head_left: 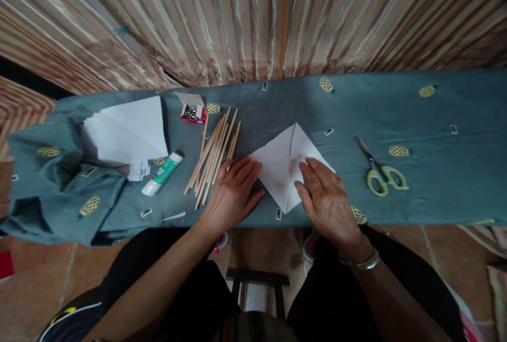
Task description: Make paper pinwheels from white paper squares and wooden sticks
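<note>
A sheet of white paper (273,165) lies on the cloth in front of me, its corners folded in so that two edges meet along a line near the middle. My left hand (233,194) rests at the paper's left corner, fingers stretched out and touching its edge. Flat on the right part of the paper lies my right hand (327,199), fingers extended, with a bracelet at the wrist. Neither hand grips anything. Thin wooden sticks (214,154) lie in a loose bunch just beyond my left hand, and its fingers partly cover their ends.
Green-handled scissors (378,170) lie open to the right. Leftward are a glue stick (163,173), a stack of white paper (127,128), and a small red box (193,112) of metal pieces. A patterned cloth (447,173) covers the table; a striped curtain (253,20) hangs behind.
</note>
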`<action>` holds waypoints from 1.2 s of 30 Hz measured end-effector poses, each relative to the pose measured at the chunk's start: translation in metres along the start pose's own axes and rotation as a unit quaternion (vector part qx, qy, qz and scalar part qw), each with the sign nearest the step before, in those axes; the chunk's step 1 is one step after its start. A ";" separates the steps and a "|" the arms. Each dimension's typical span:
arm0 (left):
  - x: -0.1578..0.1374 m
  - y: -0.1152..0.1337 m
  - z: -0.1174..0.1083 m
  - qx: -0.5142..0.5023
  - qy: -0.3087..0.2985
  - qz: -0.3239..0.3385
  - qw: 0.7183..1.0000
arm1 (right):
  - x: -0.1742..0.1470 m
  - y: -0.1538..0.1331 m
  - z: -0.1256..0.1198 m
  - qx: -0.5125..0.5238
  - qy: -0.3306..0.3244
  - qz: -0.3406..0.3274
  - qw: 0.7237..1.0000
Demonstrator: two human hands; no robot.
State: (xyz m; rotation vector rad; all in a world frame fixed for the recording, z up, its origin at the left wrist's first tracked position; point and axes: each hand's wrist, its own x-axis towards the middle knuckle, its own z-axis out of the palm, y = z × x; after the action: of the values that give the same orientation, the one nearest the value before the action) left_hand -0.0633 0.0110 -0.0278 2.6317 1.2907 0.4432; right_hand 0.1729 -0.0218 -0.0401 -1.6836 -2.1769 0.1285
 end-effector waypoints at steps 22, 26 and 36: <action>0.018 0.030 0.028 -0.058 -0.085 0.086 0.991 | 0.040 -0.003 0.007 0.067 0.017 -0.042 0.997; 0.019 0.031 0.028 -0.056 -0.083 0.088 0.991 | 0.047 -0.001 0.009 0.052 0.018 -0.028 0.998; 0.018 0.030 0.030 -0.074 -0.076 0.085 0.991 | 0.079 0.011 0.021 0.037 0.062 -0.011 0.997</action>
State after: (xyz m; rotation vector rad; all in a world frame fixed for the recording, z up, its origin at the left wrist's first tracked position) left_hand -0.0207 0.0062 -0.0444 2.6028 0.9558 0.3388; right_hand 0.1594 0.0596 -0.0440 -1.5835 -2.0736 0.0966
